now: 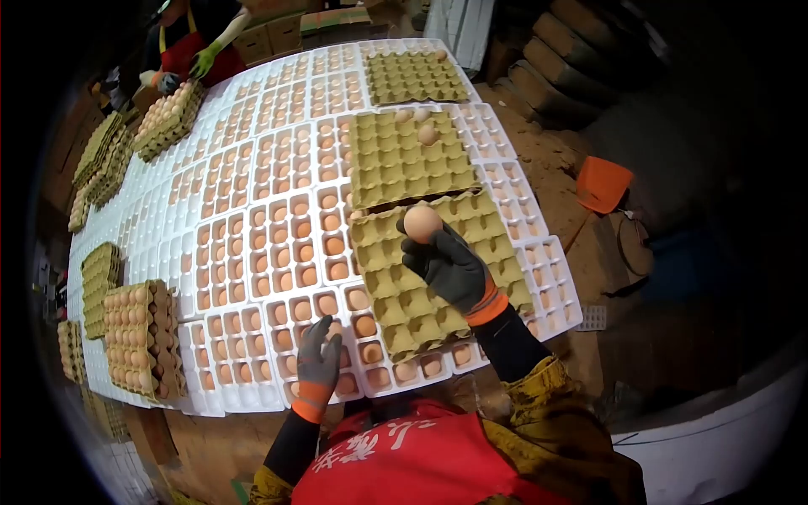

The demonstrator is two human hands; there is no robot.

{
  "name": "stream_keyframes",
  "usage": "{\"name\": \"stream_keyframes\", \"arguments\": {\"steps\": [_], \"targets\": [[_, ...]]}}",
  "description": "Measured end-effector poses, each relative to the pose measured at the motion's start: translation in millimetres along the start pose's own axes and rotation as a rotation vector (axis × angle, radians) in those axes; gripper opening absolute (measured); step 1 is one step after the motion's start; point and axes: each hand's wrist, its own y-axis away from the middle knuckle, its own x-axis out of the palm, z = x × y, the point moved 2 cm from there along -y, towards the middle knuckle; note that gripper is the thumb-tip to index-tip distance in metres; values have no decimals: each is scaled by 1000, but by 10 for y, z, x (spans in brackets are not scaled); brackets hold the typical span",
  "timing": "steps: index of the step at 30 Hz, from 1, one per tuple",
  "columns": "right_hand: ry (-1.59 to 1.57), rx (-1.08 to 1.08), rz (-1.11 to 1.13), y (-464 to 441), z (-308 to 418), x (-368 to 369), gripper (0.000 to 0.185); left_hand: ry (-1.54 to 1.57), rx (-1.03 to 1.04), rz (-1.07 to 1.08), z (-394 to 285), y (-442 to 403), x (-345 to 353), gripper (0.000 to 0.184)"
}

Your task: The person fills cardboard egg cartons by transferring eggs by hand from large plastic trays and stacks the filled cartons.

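My right hand (452, 268), in a dark glove with an orange cuff, holds a brown egg (422, 225) at its fingertips above a yellowish pulp egg tray (404, 290). That tray's cups hold no eggs where I can see them. My left hand (318, 364), gloved in grey with an orange cuff, is low over the white foam trays near the table's front edge. Its thumb and fingers close around another egg (334, 329), at the level of the foam cells. Egg-filled white foam trays (249, 252) lie beside both hands.
Behind lies a second pulp tray (396, 160) with a few eggs, then a third (417, 77). Stacked pulp trays with eggs (139, 337) stand at the left. Across the table, a co-worker in a red apron (181, 52) handles eggs. An orange dustpan (603, 184) is at the right.
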Motion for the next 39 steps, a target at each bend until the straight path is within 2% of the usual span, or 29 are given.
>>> {"name": "stream_keyframes", "arguments": {"steps": [3,5,7,9,11,13,15,17,19,20,23,27,30,31,33,35,37,39], "targets": [[-102,-10,10,347,72,-114,53,-175,172,-7,-28,5,73,37],[-123,-50,40,643,170,-142,55,-219,213,1,-61,-40,144,37],[-127,-29,-196,1036,165,-481,54,-283,249,33,-125,-118,216,36],[13,-105,-198,1439,234,-630,52,-95,228,90,-114,-240,322,35],[387,-265,-534,1812,308,-463,48,67,191,109,-123,-344,450,39],[588,-302,-720,2083,299,-407,49,159,-35,174,-132,-429,570,47],[598,-360,-791,2269,204,-518,51,359,-279,310,-227,-505,683,53],[736,-315,-830,2188,223,-427,52,501,-152,309,-121,-526,879,53],[894,-304,-856,1949,263,-282,55,566,-144,334,-61,-508,934,52],[1224,-459,-782,1762,281,-172,54,562,-158,351,-97,-508,919,50],[1169,-461,-723,1186,330,-245,54,556,-309,361,-251,-487,815,45],[1762,-408,-722,543,396,-101,55,534,-329,390,-110,-467,805,47],[2002,-397,-661,310,285,-445,55,504,-278,401,-11,-444,821,52],[2054,-439,-671,299,327,-408,54,399,-305,452,-52,-447,769,53],[2152,-525,-687,438,521,-365,54,532,-321,459,-34,-425,785,54],[2113,-557,-987,617,726,-712,53,507,-311,485,-110,-430,755,54],[2175,-237,-1254,817,801,-1268,46,678,-208,452,-63,-390,833,50],[1374,180,-1035,950,893,-1049,42,665,-96,424,-113,-342,806,47]]}}
